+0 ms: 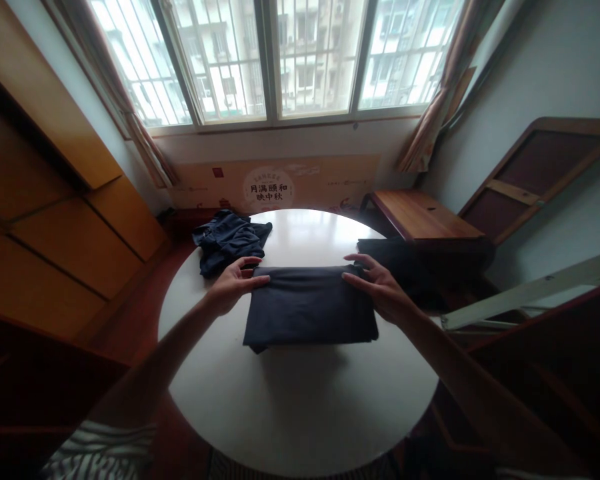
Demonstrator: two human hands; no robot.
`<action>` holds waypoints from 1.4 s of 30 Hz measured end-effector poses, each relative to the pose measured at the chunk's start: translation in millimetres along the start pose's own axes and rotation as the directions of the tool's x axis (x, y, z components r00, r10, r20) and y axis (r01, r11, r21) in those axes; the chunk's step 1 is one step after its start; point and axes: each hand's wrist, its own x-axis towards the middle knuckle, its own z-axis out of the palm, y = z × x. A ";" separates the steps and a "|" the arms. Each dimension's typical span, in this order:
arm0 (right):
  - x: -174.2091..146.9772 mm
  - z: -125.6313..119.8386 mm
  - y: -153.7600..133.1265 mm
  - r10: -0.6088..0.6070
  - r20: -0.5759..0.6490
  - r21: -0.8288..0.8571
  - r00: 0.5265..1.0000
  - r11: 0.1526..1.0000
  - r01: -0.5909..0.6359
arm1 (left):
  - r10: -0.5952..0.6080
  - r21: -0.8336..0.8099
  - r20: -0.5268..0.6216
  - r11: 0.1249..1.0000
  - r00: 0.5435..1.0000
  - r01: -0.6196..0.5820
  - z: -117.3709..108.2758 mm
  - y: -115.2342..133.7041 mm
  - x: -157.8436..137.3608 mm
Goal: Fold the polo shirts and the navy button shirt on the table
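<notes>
A folded dark navy garment (310, 307) hangs between my two hands, a little above the white round table, with a shadow beneath it. Its exact kind is hidden by the folding. My left hand (233, 283) pinches the upper left corner, thumb in front and fingers behind. At the upper right corner, my right hand (377, 280) grips the cloth the same way. Just beyond my left hand lies a crumpled dark blue garment (230, 240) on the table. Past my right hand, a dark folded cloth (393, 263) rests at the table's right edge.
The white round table (300, 427) fills the middle. Behind its right side stands a wooden bench or small table (427, 217). Wooden cabinets (80, 253) line the left, a barred window (280, 60) is ahead, and a pale rail (530, 290) slants in at right.
</notes>
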 end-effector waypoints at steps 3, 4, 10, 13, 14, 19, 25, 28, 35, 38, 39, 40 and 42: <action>33.2 -7.0 40.4 0.111 -0.037 0.021 0.993 0.994 -0.111 | -0.150 -0.009 -0.152 0.989 0.977 0.150 -2.9 -34.0 43.5; 41.7 -10.0 51.1 0.133 -0.056 0.028 0.989 0.991 -0.132 | -0.172 -0.010 -0.189 0.985 0.967 0.173 -4.0 -43.0 53.4; 60.1 -27.8 63.5 0.094 -0.104 -0.212 0.990 0.971 -0.114 | -0.058 0.301 -0.216 0.946 0.975 0.123 -13.8 -54.6 64.2; 58.8 -17.4 53.5 -0.244 -0.138 -0.708 0.960 0.702 0.077 | 0.323 0.702 -0.156 0.701 0.934 -0.125 -5.1 -47.3 55.5; 58.1 -8.4 51.5 -0.373 -0.069 -0.832 0.925 0.533 0.153 | 0.444 0.792 -0.047 0.563 0.895 -0.238 2.2 -46.2 52.7; 53.6 44.1 66.6 -0.302 0.469 -0.865 0.830 0.033 0.500 | 0.342 0.864 0.450 0.069 0.825 -0.499 43.9 -65.8 44.2; 48.6 15.5 100.4 -0.139 0.265 -0.964 0.954 -0.019 0.265 | 0.269 0.897 0.386 0.115 0.882 -0.427 26.0 -101.9 32.4; 50.4 -9.2 99.8 -0.118 0.198 -0.977 0.973 0.056 0.206 | 0.273 0.887 0.327 0.241 0.905 -0.393 9.5 -99.1 31.3; 91.3 -19.7 52.7 0.067 0.311 -0.936 0.948 0.197 0.293 | 0.195 0.759 0.317 0.534 0.928 -0.372 -16.5 -58.0 90.0; 115.0 -18.5 34.9 0.195 0.333 -0.931 0.922 0.223 0.289 | 0.070 0.732 0.387 0.584 0.919 -0.352 -25.3 -47.3 114.6; 120.8 -18.5 31.7 0.234 0.333 -0.932 0.913 0.227 0.282 | 0.035 0.739 0.397 0.580 0.917 -0.342 -28.2 -46.1 119.0; 125.0 -18.5 30.0 0.264 0.333 -0.933 0.905 0.230 0.276 | 0.010 0.753 0.397 0.569 0.918 -0.331 -31.2 -45.9 121.4; 129.3 -18.9 29.8 0.295 0.332 -0.934 0.896 0.237 0.268 | 0.001 0.791 0.359 0.530 0.933 -0.305 -35.9 -47.0 121.1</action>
